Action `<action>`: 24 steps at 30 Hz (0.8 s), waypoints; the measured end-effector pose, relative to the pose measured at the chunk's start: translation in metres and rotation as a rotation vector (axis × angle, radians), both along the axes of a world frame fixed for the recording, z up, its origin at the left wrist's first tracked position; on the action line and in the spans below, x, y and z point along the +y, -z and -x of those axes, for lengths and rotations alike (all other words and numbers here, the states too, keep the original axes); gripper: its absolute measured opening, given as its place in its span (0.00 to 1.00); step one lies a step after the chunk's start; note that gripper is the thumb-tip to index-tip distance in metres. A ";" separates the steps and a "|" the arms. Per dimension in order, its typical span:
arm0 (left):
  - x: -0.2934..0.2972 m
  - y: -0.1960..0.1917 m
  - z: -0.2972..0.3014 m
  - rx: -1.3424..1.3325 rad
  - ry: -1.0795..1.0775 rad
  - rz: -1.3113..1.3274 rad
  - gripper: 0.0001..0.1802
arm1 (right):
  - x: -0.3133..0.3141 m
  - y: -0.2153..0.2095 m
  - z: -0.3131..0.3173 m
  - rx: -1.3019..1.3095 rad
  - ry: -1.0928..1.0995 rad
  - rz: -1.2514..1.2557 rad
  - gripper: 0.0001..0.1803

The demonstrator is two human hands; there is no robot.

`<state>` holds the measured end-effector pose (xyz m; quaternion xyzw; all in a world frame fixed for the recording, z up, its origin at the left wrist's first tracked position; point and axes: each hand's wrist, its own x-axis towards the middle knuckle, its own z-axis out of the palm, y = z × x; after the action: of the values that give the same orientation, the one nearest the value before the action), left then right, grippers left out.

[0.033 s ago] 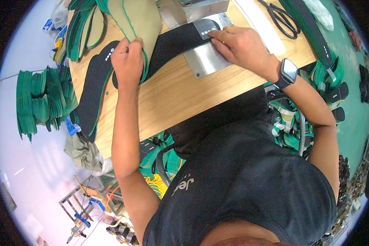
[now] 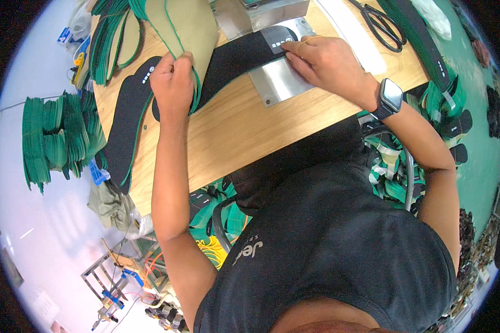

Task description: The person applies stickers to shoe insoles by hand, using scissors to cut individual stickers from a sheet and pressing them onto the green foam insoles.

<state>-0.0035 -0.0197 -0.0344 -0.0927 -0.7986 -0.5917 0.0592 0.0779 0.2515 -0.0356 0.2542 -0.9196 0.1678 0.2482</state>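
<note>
Your left hand (image 2: 173,83) is clenched on the near end of a long black fabric strip (image 2: 236,58) with green edging, gripping it together with the edge of an olive-tan fabric piece (image 2: 186,25) that lies over the strip's upper side. Your right hand (image 2: 325,61) rests flat on the strip's far end, fingers pressing it down just beside a small light printed patch; whether the fingers pinch the fabric cannot be told. A smartwatch (image 2: 390,97) sits on your right wrist.

The strip runs diagonally across the wooden surface (image 2: 244,133), from your left hand up to a metal plate (image 2: 280,80) at the base of a machine (image 2: 261,8) at the top edge. Its far end lies on that plate.

A second black strip (image 2: 129,116) lies to the left of your left hand, hanging partly over the edge of the surface. Black-handled scissors (image 2: 380,22) lie at the upper right, well apart from both hands. Stacks of green-edged pieces (image 2: 50,136) hang at the far left, off the surface.
</note>
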 end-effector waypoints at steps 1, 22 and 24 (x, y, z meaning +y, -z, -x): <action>-0.001 0.000 0.001 -0.004 0.004 0.005 0.09 | -0.001 -0.001 -0.001 -0.025 0.019 -0.010 0.09; -0.001 0.001 0.004 0.041 -0.026 -0.042 0.08 | -0.001 -0.005 -0.044 -0.193 0.005 0.111 0.14; 0.001 0.004 0.006 0.044 -0.022 -0.079 0.08 | 0.002 -0.001 -0.052 -0.224 -0.036 0.136 0.14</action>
<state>-0.0099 -0.0184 -0.0386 -0.0944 -0.7739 -0.6201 0.0871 0.1296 0.2531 -0.0344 0.2330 -0.9234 0.2613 0.1575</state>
